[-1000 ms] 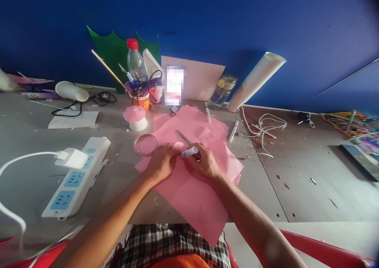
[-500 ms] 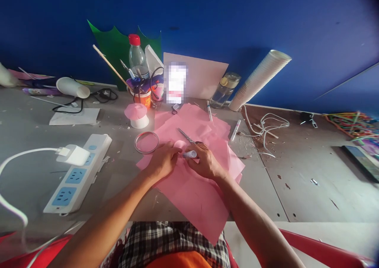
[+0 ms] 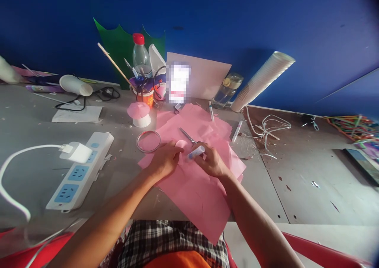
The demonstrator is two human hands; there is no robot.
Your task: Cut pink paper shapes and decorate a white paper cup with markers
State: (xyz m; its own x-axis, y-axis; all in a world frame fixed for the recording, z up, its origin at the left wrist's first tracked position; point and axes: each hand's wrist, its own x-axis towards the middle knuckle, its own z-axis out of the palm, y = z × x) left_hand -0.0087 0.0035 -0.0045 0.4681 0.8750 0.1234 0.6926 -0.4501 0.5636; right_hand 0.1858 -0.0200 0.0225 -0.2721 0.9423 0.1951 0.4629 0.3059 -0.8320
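Observation:
My left hand (image 3: 166, 159) rests on the pink paper sheets (image 3: 195, 205), fingers closed on a small rounded pink paper piece (image 3: 180, 144), partly hidden by them. Just to the right, my right hand (image 3: 212, 162) grips a whitish glue stick (image 3: 198, 151), tilted, its bluish end pointing down and left, apart from the left fingers. Scissors (image 3: 186, 134) lie on the sheets beyond, their handles partly behind the right hand. A clear ring (image 3: 137, 146) lies left of the paper. Behind it stands a small white cup (image 3: 141, 120) topped with a pink paper piece.
A power strip (image 3: 79, 173) with a white charger (image 3: 77, 152) lies on the left. Along the back are a red-capped bottle (image 3: 140, 55), a lit phone (image 3: 178, 82), a glass bottle (image 3: 227, 90) and leaning stacked paper cups (image 3: 263, 80). Two markers (image 3: 237, 131) and a white cable (image 3: 266, 128) lie right.
My right hand has drawn the glue stick slightly right, away from my left fingers, and tilted it. The left hand stays on the paper piece. The whole view has shifted a little.

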